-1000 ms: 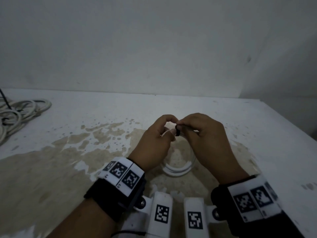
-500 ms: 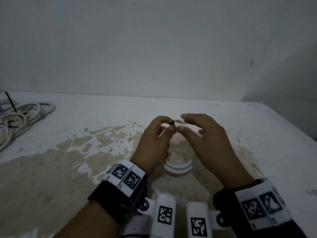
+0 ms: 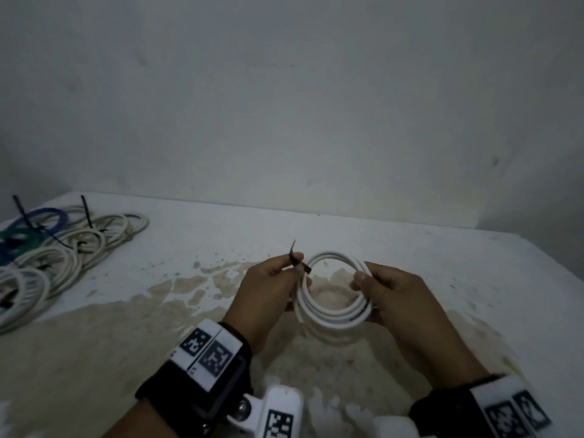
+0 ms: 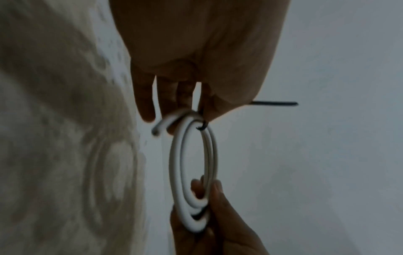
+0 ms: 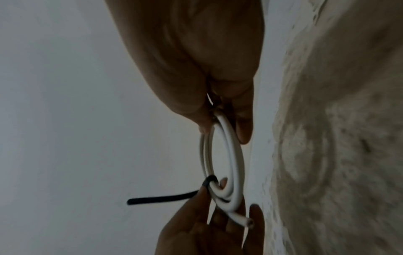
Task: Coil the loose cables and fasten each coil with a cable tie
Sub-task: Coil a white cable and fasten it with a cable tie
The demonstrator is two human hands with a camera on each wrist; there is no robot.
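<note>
A small white cable coil (image 3: 331, 317) is held up above the table between both hands. My left hand (image 3: 292, 263) pinches the black cable tie (image 3: 294, 251) wrapped round the coil's left side, with the tie's tail sticking up. In the left wrist view the tie tail (image 4: 274, 103) juts out past the thumb and the white cable coil (image 4: 176, 172) hangs below the fingers. My right hand (image 3: 363, 289) pinches the coil's right side between thumb and fingers. The right wrist view shows the white cable coil (image 5: 236, 155), its cut end, and the black cable tie (image 5: 161, 198) at the far side.
A pile of tied coils (image 3: 63, 248), white, blue and green, lies at the back left of the table. The white tabletop has a worn brown patch (image 3: 94, 343) under the hands. A wall stands close behind, and the table's right edge (image 3: 537, 279) runs diagonally.
The hands were together at the tie one second ago. The right hand let go of the tie and now holds the coil's right side. The coil is raised and its ring faces me.
</note>
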